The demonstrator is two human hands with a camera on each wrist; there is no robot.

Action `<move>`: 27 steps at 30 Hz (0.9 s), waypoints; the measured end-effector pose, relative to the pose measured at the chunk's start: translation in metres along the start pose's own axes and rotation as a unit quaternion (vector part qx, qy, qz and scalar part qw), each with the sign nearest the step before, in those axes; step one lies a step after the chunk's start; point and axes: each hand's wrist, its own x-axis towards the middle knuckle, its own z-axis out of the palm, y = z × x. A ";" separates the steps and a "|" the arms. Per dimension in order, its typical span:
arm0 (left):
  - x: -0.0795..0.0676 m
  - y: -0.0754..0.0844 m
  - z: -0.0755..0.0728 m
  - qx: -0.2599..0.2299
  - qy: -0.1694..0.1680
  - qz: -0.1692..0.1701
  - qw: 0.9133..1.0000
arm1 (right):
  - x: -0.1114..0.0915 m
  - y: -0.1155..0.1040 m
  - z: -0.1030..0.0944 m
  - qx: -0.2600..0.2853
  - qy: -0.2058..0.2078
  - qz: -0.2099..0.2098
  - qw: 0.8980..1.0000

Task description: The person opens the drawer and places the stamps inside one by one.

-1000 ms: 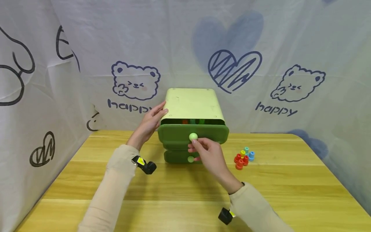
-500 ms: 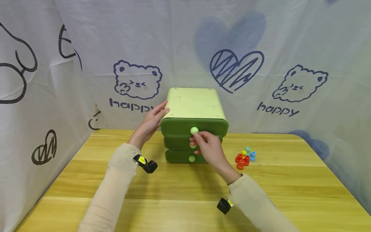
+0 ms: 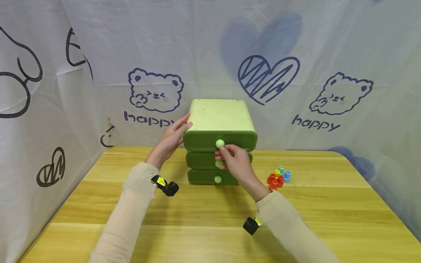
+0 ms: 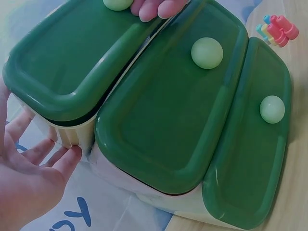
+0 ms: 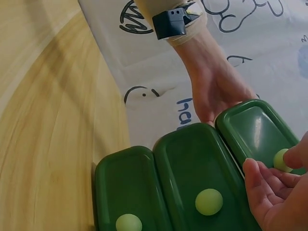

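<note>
A small cabinet [image 3: 220, 115] with a pale yellow-green body stands on the table, its three dark green drawers stacked. The top drawer [image 3: 200, 141] sits nearly flush, with a thin dark gap along its edge in the left wrist view. My right hand [image 3: 239, 165] is at its round pale green knob [image 3: 220, 143], thumb against the knob and fingers curled beneath. The left hand [image 3: 168, 141] rests along the cabinet's left side near the top, fingers extended. Below, the middle drawer [image 5: 197, 168] and bottom drawer [image 5: 127, 180] are pushed in, each with a similar knob.
Right of the cabinet, several small cone-shaped plastic pieces [image 3: 280, 180] in red, yellow, blue and teal stand grouped on the wooden table [image 3: 197, 226]. A white printed cloth [image 3: 210, 47] hangs close behind the cabinet and along the left side.
The top drawer has slid back into the cabinet, hiding the coloured things inside it. My right hand has moved forward with its knob; the left hand stays at the cabinet's side.
</note>
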 end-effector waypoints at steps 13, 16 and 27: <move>0.000 0.001 0.001 -0.007 0.010 -0.004 1.000 | 0.002 0.002 -0.002 -0.027 -0.005 0.019 0.999; 0.000 0.002 0.001 -0.002 0.015 0.000 1.000 | 0.002 0.001 -0.003 -0.040 -0.002 0.020 0.999; -0.001 0.000 0.004 0.018 0.025 0.000 1.000 | -0.006 0.011 -0.029 -0.057 0.000 0.034 0.998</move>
